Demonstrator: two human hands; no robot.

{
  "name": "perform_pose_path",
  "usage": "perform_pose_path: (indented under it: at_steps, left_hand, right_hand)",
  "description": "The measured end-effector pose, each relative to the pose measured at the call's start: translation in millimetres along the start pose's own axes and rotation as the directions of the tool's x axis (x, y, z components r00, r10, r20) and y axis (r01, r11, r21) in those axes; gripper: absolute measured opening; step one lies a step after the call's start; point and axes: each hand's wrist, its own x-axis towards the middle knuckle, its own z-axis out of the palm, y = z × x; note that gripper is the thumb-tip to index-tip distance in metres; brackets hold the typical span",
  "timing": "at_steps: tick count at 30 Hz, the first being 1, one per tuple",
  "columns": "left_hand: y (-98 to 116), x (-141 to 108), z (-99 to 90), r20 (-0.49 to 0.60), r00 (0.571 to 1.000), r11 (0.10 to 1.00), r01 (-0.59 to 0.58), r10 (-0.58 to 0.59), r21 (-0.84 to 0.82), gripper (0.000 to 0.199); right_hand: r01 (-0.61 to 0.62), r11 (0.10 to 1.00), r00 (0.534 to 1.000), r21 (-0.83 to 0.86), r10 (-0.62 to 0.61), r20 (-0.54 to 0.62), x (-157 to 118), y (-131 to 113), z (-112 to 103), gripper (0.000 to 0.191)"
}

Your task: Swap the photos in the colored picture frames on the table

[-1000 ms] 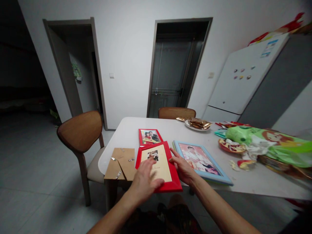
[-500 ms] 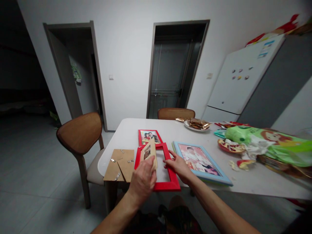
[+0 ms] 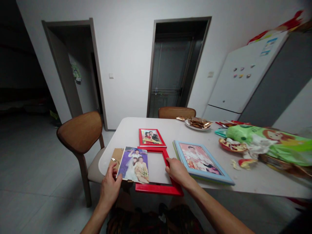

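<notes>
My left hand (image 3: 110, 183) pinches the lower left edge of a wedding photo (image 3: 135, 165), which shows people against a purple background. The photo covers part of the brown backing boards (image 3: 116, 155) and the left side of an empty red frame (image 3: 158, 189). My right hand (image 3: 177, 170) grips the right side of that frame, whose lower edge juts past the table edge. Just behind it lies a smaller red frame (image 3: 151, 137) with a couple's picture. Right of my right hand rests a light blue frame (image 3: 203, 161) with a pink picture.
On the white table (image 3: 131, 125), a plate of gold packets (image 3: 198, 123) stands at the back. Fruit pieces (image 3: 232, 145) and a green package (image 3: 265, 135) lie on the right. Wooden chairs stand at the left (image 3: 81, 133) and behind the table (image 3: 176, 112).
My left hand has moved left and down. The piece held upright over the red frame is now out to the left, its photo side facing up. My right hand stays at the frame's right side.
</notes>
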Motion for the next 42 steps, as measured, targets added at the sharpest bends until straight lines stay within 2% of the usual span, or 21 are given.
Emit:
perform_pose_path:
  at_steps: [4,7,13,17,21,24,27,29,31,34,35,37,39,40,42]
  left_hand:
    - [-0.8,-3.4,0.6,0.035,0.999,0.989,-0.022,0.017,0.146,0.037]
    - [2.4,-2.9,-1.3,0.079,0.993,0.959,-0.101,0.083,0.266,0.034]
    - [6.3,0.1,-3.0,0.123,0.974,0.871,-0.225,0.191,0.437,0.029]
    - [8.1,1.1,3.9,0.132,0.942,0.843,-0.335,0.308,0.421,0.032]
    - [16.9,-2.8,16.7,0.269,0.875,0.836,-0.471,0.403,0.282,0.039]
    - [25.9,-6.4,26.6,0.349,0.838,0.831,-0.509,0.419,0.224,0.046]
    - [32.4,-4.9,34.4,0.334,0.838,0.835,-0.512,0.432,0.202,0.053]
    - [36.0,-0.2,36.4,0.297,0.830,0.837,-0.528,0.471,0.147,0.054]
    - [40.9,6.2,34.2,0.217,0.837,0.849,-0.525,0.502,0.060,0.051]
    - [54.1,13.3,26.1,0.037,0.889,0.886,-0.451,0.457,-0.106,0.043]
    - [59.9,13.7,24.1,-0.019,0.909,0.894,-0.413,0.416,-0.176,0.039]
    - [72.1,11.5,24.4,-0.083,0.951,0.879,-0.309,0.299,-0.364,0.032]
    - [82.6,6.5,31.6,-0.056,0.986,0.795,-0.160,0.157,-0.585,0.030]
    - [86.2,3.9,37.2,-0.015,0.995,0.729,-0.083,0.100,-0.679,0.030]
    - [89.1,0.6,49.0,0.074,0.996,0.604,0.030,0.047,-0.797,0.032]
  right_hand:
    - [0.003,1.000,1.000,-0.026,-0.003,0.014,-0.7,-0.1,-0.9,0.029]
    - [0.006,1.000,0.999,-0.027,-0.007,-0.031,-2.1,-3.8,-1.7,0.032]
    - [0.124,0.973,0.990,0.195,-0.106,-0.098,-1.1,-25.7,2.5,0.044]
    - [0.172,0.932,0.984,0.320,-0.147,-0.103,1.9,-43.2,9.6,0.043]
    - [0.151,0.850,0.988,0.506,-0.138,-0.062,5.9,-57.6,18.3,0.043]
    - [0.032,0.711,0.999,0.702,-0.042,-0.003,11.0,-68.0,22.4,0.050]
    - [-0.086,0.409,0.996,0.908,0.061,0.066,14.4,-80.5,16.2,0.055]
    - [-0.054,0.199,0.996,0.978,0.081,0.039,13.9,-88.7,4.2,0.056]
    - [0.015,0.049,0.997,0.999,0.069,-0.018,11.4,-94.6,-10.8,0.056]
    - [0.048,-0.047,0.997,0.998,0.054,-0.046,6.1,-95.2,-25.7,0.051]
    - [0.012,-0.046,0.998,0.999,0.069,-0.009,4.3,-93.2,-26.3,0.047]
    - [-0.139,-0.050,0.984,0.989,0.110,0.144,1.4,-87.1,-20.9,0.038]
    - [-0.285,-0.115,0.950,0.952,0.097,0.297,-0.1,-79.4,-10.7,0.030]
    - [-0.314,-0.161,0.940,0.936,0.082,0.330,-0.2,-75.0,-5.8,0.027]
    - [-0.268,-0.233,0.950,0.935,0.095,0.296,1.1,-65.0,0.2,0.023]
